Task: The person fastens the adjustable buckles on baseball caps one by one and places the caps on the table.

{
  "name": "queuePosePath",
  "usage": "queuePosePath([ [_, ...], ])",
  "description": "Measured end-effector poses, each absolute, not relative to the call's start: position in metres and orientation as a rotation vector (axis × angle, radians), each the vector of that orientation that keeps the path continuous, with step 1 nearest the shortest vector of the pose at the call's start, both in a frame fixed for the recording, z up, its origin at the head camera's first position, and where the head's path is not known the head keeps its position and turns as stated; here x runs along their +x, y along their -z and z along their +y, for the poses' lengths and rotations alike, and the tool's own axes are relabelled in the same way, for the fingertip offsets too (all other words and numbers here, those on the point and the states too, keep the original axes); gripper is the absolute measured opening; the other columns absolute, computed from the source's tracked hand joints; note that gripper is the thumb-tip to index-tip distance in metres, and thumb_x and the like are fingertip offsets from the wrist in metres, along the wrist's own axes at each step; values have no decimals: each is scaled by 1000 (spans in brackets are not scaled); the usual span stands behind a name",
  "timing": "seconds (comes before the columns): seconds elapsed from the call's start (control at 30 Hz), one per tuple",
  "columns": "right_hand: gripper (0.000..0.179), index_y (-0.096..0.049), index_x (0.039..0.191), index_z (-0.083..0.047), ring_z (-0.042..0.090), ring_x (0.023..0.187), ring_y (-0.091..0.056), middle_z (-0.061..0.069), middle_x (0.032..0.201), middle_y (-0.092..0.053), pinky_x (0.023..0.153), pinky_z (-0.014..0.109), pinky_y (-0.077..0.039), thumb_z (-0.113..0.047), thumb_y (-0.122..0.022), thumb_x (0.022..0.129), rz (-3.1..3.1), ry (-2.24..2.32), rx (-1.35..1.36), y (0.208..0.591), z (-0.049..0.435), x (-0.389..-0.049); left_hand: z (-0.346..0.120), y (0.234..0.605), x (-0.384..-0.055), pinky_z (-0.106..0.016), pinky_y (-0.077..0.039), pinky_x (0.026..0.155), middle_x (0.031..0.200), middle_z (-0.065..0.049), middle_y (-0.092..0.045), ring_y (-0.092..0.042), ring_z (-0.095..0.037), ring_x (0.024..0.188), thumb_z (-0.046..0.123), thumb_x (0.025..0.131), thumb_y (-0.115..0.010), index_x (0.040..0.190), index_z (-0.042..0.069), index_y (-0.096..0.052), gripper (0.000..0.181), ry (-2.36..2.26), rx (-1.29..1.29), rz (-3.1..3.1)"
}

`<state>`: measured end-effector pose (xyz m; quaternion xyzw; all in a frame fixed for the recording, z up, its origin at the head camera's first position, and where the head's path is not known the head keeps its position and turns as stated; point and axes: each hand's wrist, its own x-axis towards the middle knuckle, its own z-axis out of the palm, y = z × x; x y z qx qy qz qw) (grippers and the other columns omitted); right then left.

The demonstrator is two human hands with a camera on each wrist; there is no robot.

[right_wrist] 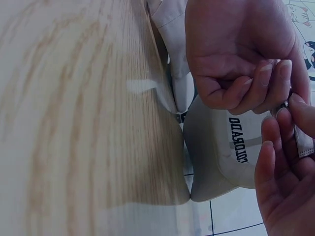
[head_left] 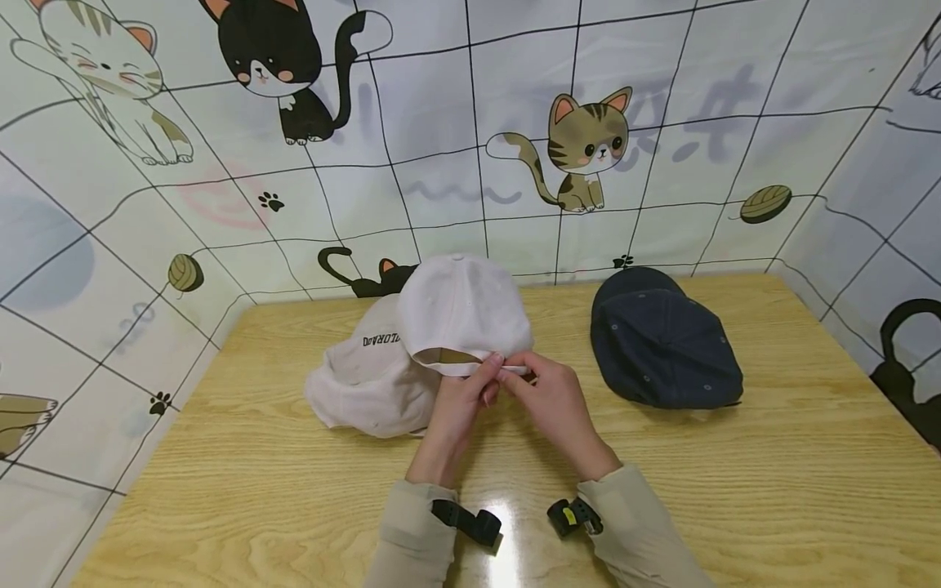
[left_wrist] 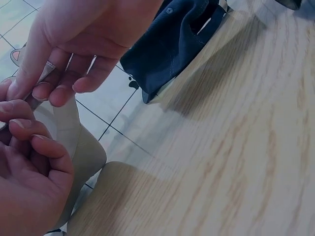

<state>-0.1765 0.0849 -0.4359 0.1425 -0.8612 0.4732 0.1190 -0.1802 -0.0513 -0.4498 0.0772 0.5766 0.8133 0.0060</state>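
Observation:
A white baseball cap (head_left: 466, 306) is held up with its back opening facing me. At the lower edge of that opening, my left hand (head_left: 465, 400) grips the cap's back strap. The thumb and fingers of my right hand (head_left: 547, 400) pinch the same strap just to the right, fingertips close to those of the left. In the right wrist view a stitched strap end (right_wrist: 304, 142) shows between the fingers, with a small dark metallic bit beside it. Behind the left hand lies a cream cap (head_left: 378, 392) with dark COLORADO lettering, partly hidden by the white cap.
A navy cap (head_left: 665, 343) lies to the right on the wooden table (head_left: 794, 490). Along the table's back and sides hangs a white cloth (head_left: 441, 98) printed with cartoon cats and grid lines. Black camera straps (head_left: 466, 523) circle both sleeved wrists.

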Motion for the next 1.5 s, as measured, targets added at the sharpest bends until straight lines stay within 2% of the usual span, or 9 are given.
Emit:
queuePosePath([
  [0.33,8,-63,80,-23,9,53,-46,-10,66,-56,47,26,-38,-30,-66,81,-2526,-1333,409,436,84,-177,-52,452,-182,-21,-29,45,53,-1,-41,-36,-10,48,19,87,-58,70,6,-52,23,-2555,287,1797],
  [0.6,18,-62,75,-28,9,57,-48,-14,68,-57,49,26,-39,-45,-61,79,-2534,-1483,433,436,85,-176,-56,450,-181,-22,-32,49,51,0,-44,-39,-9,49,14,86,-60,74,5,-57,16,-2622,166,1578],
  [1.07,24,-60,75,-22,14,59,-47,0,73,-60,50,29,-39,-46,-59,80,-2646,-1583,552,430,96,-176,-59,448,-182,-23,-34,52,48,0,-43,-44,-11,51,7,88,-54,69,6,-58,20,-2515,266,1629],
  [1.5,24,-57,76,-23,15,56,-44,-1,70,-56,49,29,-37,-47,-59,80,-2644,-1640,591,430,98,-175,-62,447,-180,-22,-34,53,45,0,-39,-49,-12,54,11,86,-57,59,8,-53,28,-2514,267,1590],
])
